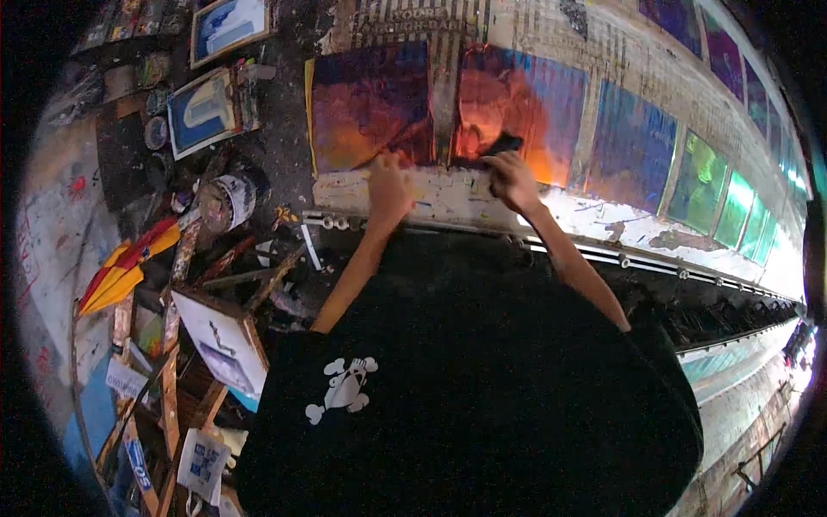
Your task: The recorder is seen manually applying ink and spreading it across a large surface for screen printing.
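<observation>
On a long, paint-spattered printing table [475, 205], several shiny iridescent sheets lie in a row. My left hand [391, 187] is at the near edge of the leftmost sheet [368, 97], its fingers bent and blurred. A dark diagonal line runs over that sheet beside my fingertips; whether they grip the edge cannot be made out. My right hand [515, 181] holds a small black object [505, 145], possibly a cloth or pad, over the near part of the second sheet [530, 97]. That sheet reflects orange and red. Further right lies a bluish-purple sheet [633, 148].
A metal rail [581, 251] with rings runs along the table's near edge. At left are framed printing screens [201, 113], a paint-smeared bucket [226, 203] and a red-and-yellow folded umbrella-like object [132, 265]. Wooden frames [171, 388] and a white panel [219, 342] stand nearer. Green sheets [698, 181] continue rightward.
</observation>
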A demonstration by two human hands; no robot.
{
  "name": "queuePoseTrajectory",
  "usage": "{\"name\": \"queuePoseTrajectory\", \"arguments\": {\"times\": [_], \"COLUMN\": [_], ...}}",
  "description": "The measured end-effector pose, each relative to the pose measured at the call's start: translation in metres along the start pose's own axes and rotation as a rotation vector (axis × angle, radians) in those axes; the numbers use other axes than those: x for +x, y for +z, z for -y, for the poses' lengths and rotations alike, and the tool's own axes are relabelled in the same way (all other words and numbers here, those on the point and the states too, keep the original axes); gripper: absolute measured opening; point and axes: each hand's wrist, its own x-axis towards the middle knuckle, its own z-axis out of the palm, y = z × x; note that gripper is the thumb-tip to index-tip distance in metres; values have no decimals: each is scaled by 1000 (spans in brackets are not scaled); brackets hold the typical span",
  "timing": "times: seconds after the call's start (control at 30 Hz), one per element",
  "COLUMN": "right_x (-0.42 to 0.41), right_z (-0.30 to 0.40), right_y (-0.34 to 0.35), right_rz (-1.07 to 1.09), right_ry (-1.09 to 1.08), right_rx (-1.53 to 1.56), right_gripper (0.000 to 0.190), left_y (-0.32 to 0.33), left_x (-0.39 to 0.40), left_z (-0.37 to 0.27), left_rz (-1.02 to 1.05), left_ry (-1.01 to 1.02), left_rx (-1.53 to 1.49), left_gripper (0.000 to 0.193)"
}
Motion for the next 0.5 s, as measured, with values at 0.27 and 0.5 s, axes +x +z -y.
{"name": "queuePoseTrajectory", "arguments": {"times": [0.27,0.5], "right_x": [48,26], "right_z": [78,65], "right_y": [49,73], "right_rz": [523,540], "right_ry": [164,244], "right_rx": [56,-91], "right_gripper": [49,78], "left_y": [31,3], "left_x": [59,105], "left_z": [165,216], "left_rz": [-552,-299], "left_ry": [-781,-457], "left_rx": [169,-265], "left_gripper": [64,50]}}
